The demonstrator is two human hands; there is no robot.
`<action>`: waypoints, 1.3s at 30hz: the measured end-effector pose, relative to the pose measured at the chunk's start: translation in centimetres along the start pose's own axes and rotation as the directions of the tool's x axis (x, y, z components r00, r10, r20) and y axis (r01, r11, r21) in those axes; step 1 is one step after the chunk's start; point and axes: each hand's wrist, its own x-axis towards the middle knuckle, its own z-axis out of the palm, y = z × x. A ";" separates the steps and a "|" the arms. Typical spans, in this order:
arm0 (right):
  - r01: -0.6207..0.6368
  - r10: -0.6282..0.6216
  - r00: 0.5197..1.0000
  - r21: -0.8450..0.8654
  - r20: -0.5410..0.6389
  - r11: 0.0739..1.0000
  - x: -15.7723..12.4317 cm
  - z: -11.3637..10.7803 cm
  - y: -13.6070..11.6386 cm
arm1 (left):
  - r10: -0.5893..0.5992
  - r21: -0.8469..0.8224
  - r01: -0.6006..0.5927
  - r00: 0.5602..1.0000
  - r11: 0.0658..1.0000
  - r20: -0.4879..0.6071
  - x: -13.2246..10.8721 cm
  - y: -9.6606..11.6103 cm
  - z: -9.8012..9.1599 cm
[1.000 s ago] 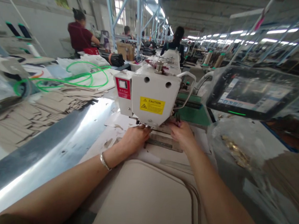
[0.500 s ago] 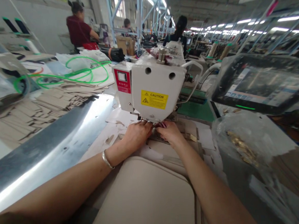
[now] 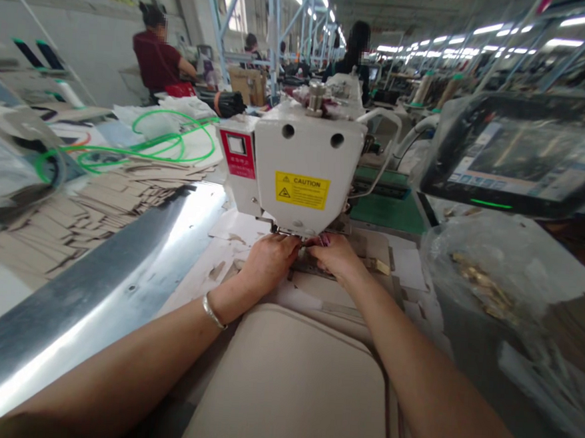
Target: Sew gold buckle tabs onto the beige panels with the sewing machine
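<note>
Both hands meet right below the white head of an industrial sewing machine (image 3: 271, 161). My left hand (image 3: 269, 263), a silver bangle on its wrist, has its fingers bent down and together beside the needle area. From the other side my right hand (image 3: 336, 257) reaches in, fingers pinched. Whatever the fingertips hold is hidden by the hands and too small to name. Beneath them lies a beige panel (image 3: 317, 289) on the machine bed. A gold-coloured metal piece (image 3: 382, 267) rests right of my right hand. Between my forearms lies a stack of beige panels (image 3: 301, 386) with rounded corners.
Beige strips (image 3: 66, 223) are piled at left, beside a shiny metal plate (image 3: 132, 281) and a green tube (image 3: 164, 151). On the right stand a plastic-wrapped screen (image 3: 517, 154) and a clear bag of gold-coloured metal parts (image 3: 488, 283). Other people work further back.
The view has shifted slightly. Both hands stay at nearly the same place under the machine head, with their fingers still closed.
</note>
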 end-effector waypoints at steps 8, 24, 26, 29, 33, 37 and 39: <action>-0.006 0.006 1.000 -0.033 -0.012 0.999 0.4 0.2 0.1 | -0.039 0.021 0.038 0.998 0.999 0.044 0.0 0.2 0.1; 0.021 -0.033 0.999 -0.280 -0.039 0.960 0.1 0.0 -0.5 | -0.024 -0.096 0.021 0.999 0.995 -0.031 -0.3 0.3 0.1; 0.032 -0.045 0.998 -0.297 -0.039 0.955 0.0 -0.1 -0.7 | -0.021 -0.093 0.018 0.999 0.996 -0.031 -0.3 0.3 0.0; 0.036 -0.050 0.998 -0.290 -0.039 0.956 0.0 0.0 -0.5 | -0.023 -0.070 0.021 0.999 0.997 -0.030 -0.2 0.3 0.0; 0.045 -0.050 0.999 -0.224 -0.017 0.973 0.5 0.2 0.2 | -0.030 -0.035 0.030 0.999 0.999 -0.009 0.0 0.3 0.1; 0.090 -0.096 0.995 -0.203 -0.020 0.975 0.9 0.4 0.5 | -0.039 -0.004 0.039 0.999 0.999 0.014 0.0 0.2 0.4; 0.112 -0.124 0.992 -0.237 -0.035 0.965 1.0 0.6 0.6 | -0.040 0.001 0.040 0.999 0.999 0.018 0.0 0.2 0.4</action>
